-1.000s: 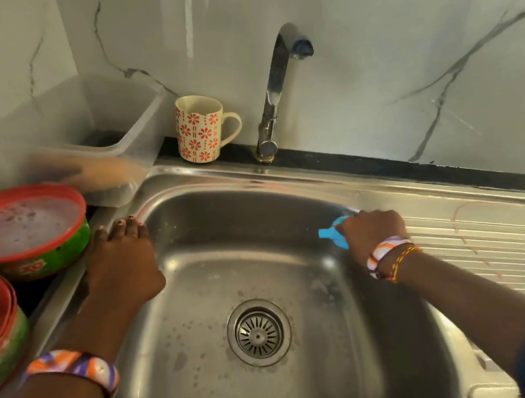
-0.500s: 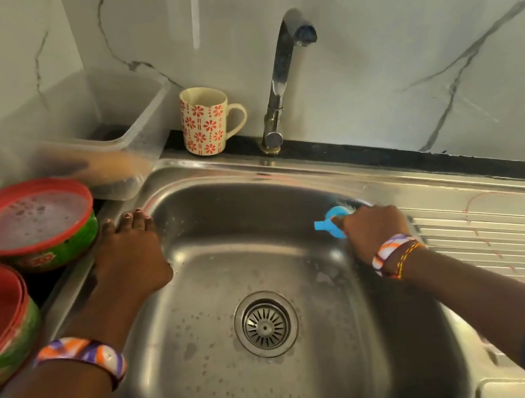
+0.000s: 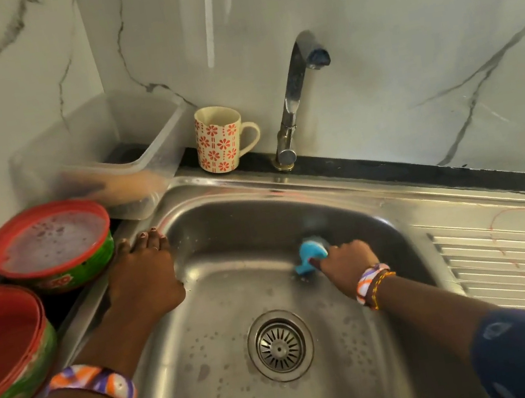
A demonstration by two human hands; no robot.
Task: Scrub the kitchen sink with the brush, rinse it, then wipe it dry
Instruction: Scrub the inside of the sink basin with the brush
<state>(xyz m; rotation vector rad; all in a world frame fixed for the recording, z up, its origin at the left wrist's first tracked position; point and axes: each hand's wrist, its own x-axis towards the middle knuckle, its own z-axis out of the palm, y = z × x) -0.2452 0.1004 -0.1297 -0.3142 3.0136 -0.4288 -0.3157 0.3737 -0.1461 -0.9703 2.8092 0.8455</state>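
Down in the steel sink (image 3: 218, 397) — a rounded-corner basin, smooth metal beaded with suds and droplets, a round slotted drain (image 3: 280, 347) at its floor. Right hand (image 3: 346, 263): fingers curled tight around the handle of a blue plastic brush (image 3: 310, 255), whose head sits against the basin's back slope toward the right. Left hand (image 3: 145, 274): flat, fingers straight and together, palm pressed on the sink's left rim, holding nothing. Both wrists carry woven bands, orange, purple and white. Ribbed draining board (image 3: 508, 262), pressed steel, to the right of the basin. Curved metal tap (image 3: 295, 89) at the back edge, standing on a dark strip under glossy marble-patterned wall. Beside it, a cream mug (image 3: 220, 140) with red flower print, upright. Left of the mug, a clear plastic tub (image 3: 111, 133), rectangular, its contents blurred. On the left counter, two round bowls, red inside and green outside — the farther bowl (image 3: 54, 247) filled with foamy water, the nearer bowl (image 3: 1, 346) partly cut off by the frame.
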